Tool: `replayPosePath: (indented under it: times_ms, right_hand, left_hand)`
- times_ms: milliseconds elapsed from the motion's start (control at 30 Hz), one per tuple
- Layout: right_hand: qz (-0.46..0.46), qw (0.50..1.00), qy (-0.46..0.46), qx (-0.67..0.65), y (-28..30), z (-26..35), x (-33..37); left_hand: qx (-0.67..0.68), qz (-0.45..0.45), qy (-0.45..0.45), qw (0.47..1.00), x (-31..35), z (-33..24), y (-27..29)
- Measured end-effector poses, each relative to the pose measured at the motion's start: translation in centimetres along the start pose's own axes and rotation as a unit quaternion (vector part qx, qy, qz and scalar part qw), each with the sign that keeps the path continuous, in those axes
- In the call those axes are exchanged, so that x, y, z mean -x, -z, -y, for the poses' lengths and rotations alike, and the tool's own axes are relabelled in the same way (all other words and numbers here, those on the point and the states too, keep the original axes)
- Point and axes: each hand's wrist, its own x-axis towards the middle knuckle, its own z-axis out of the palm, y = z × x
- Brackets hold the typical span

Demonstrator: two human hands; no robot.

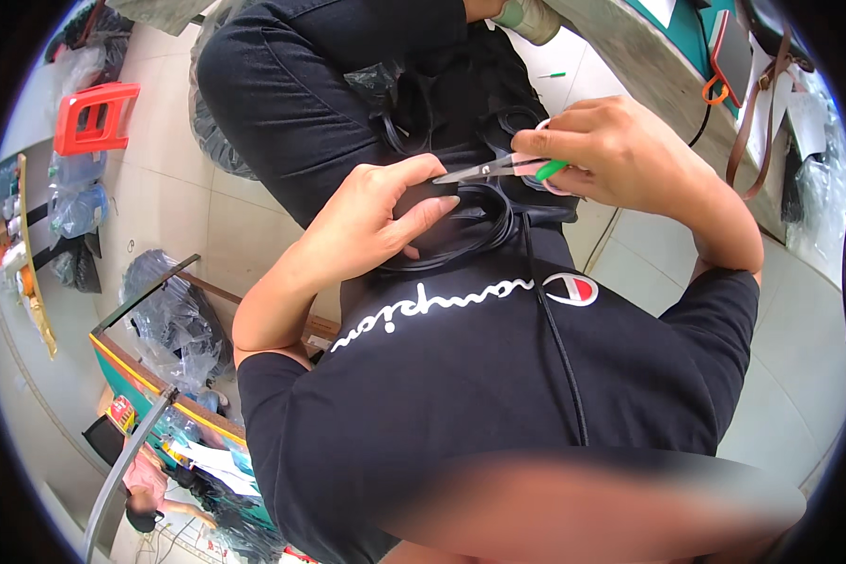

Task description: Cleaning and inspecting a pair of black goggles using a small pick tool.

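1. The pair of scissors with steel blades and green-and-pale handles is above the lap, between the two hands. Its long axis runs left to right; the tips point left and slightly near, the handles lie to the right.
2. The blades look close together; I cannot tell if they are fully closed. Their tips are just beside the left index finger, at the piece of soft black material.
3. That material is in front of the dark clothing, so its long axis is hard to read. Thin black loops curve beside it, on the right.
4. The right forearm rises from a bent elbow and slants far and left; the right hand has its back showing and its knuckles bent.
5. The right fingers are curled around the handles, grasping the scissors.
6. The left forearm slants far and right from its own bent elbow, bringing the left hand to the left of the scissors.
7. The left fingers are pinched around the black material, index on the far side and thumb on the near side, with a narrow gap that the material fills.
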Motion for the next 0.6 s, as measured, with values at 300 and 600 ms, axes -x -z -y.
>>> replayPosePath:
  times_ms: [300, 600]
  right_hand:
    - [-0.085, 0.957, -0.27, 0.068, -0.7, -4.3, -0.4]
    - [-0.039, 0.992, -0.018, -0.12, -0.7, -1.8, 0.7]
  left_hand:
    - [0.105, -0.042, -0.012, 0.994, 0.1, 0.8, -0.3]
    - [0.106, -0.05, -0.018, 0.993, 0.3, 0.5, -0.5]
